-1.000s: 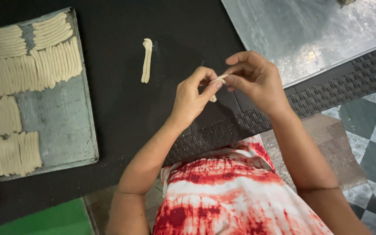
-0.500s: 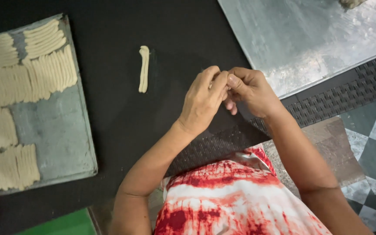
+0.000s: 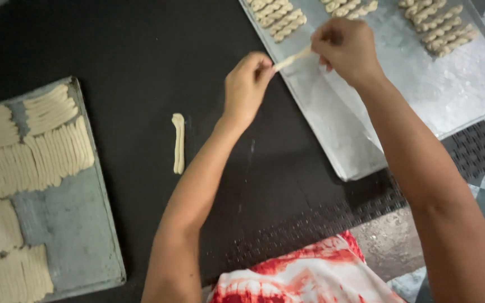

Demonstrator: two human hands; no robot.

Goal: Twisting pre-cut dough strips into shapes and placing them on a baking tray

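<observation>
The left hand (image 3: 247, 84) and the right hand (image 3: 344, 49) each pinched one end of a short pale dough strip (image 3: 292, 58), fingers closed narrow around it. The strip stretched between them, tilted slightly up toward the right hand, held in the air over the near-left edge of the metal tray (image 3: 366, 140) at the far right of the black surface (image 3: 141, 56).

On that tray, rows of twisted dough pieces (image 3: 279, 17) lay along its far edge, with more twists (image 3: 439, 25) near its far right corner.

A single straight strip (image 3: 178, 143) lay alone on the black surface, well apart from both hands and between the two trays.

At the left edge of the surface sat a second tray (image 3: 71, 235), its far half covered with flat ridged strips (image 3: 29, 151) packed side by side, and more of them along its left side down to the near corner.
</observation>
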